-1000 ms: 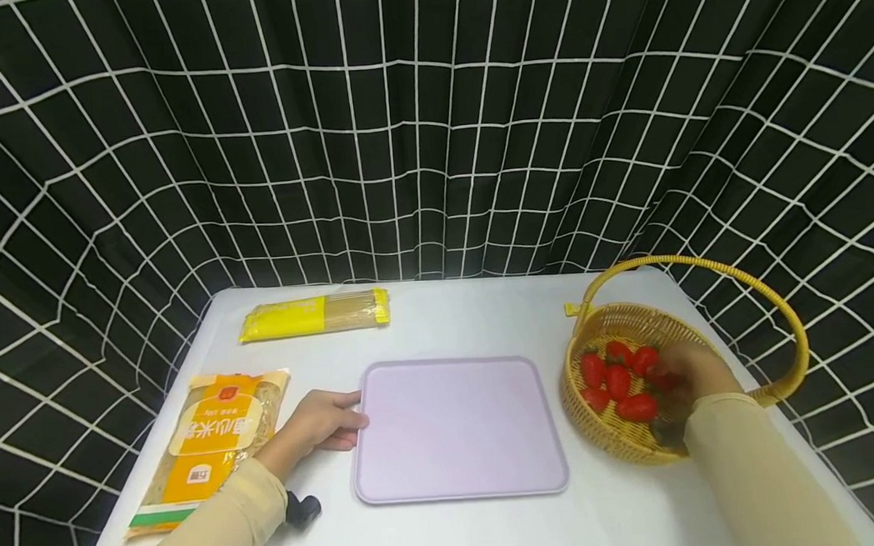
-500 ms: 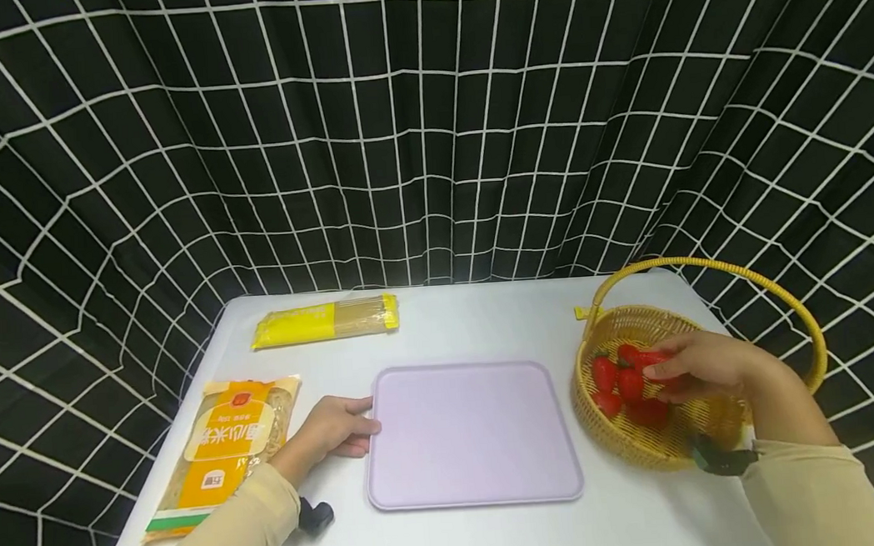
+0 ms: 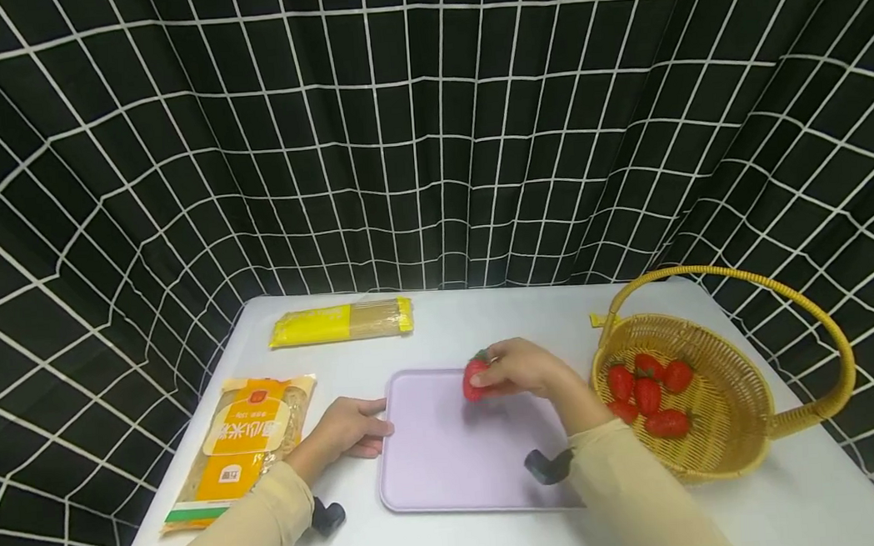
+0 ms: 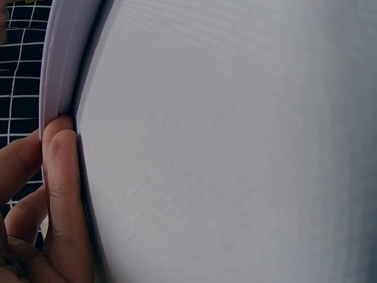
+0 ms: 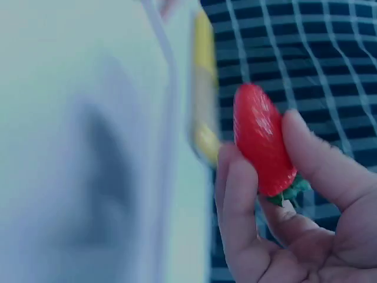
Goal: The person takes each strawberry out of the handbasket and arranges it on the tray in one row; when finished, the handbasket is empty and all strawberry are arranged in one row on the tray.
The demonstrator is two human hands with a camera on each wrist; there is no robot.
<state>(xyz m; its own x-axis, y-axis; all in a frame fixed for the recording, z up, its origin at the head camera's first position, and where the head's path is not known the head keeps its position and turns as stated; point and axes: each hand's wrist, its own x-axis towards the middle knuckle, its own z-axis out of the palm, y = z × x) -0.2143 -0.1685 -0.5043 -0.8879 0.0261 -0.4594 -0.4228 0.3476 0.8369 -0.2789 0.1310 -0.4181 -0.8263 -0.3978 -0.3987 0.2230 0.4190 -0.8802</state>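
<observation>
My right hand (image 3: pixel 521 368) pinches a red strawberry (image 5: pixel 262 138) with green leaves between thumb and fingers. It hangs over the far part of the lilac tray (image 3: pixel 456 464), casting a shadow there. At the tray's left edge, my left hand (image 3: pixel 350 429) holds the rim between thumb and fingers; the left wrist view shows the fingers (image 4: pixel 63 188) against the rim's outer side. To the right, the wicker basket (image 3: pixel 729 389) with a tall handle contains several more strawberries (image 3: pixel 647 395), partly hidden by the right forearm.
A yellow packet of noodles (image 3: pixel 342 322) lies at the back left of the white table. In front of it, an orange-labelled clear bag (image 3: pixel 247 435) lies near the left edge. A black gridded curtain (image 3: pixel 429 140) encloses the back and sides.
My right hand has lifted one strawberry from the basket and carried it left over the tray. The left hand has stayed at the tray's left edge. The head view has shifted slightly.
</observation>
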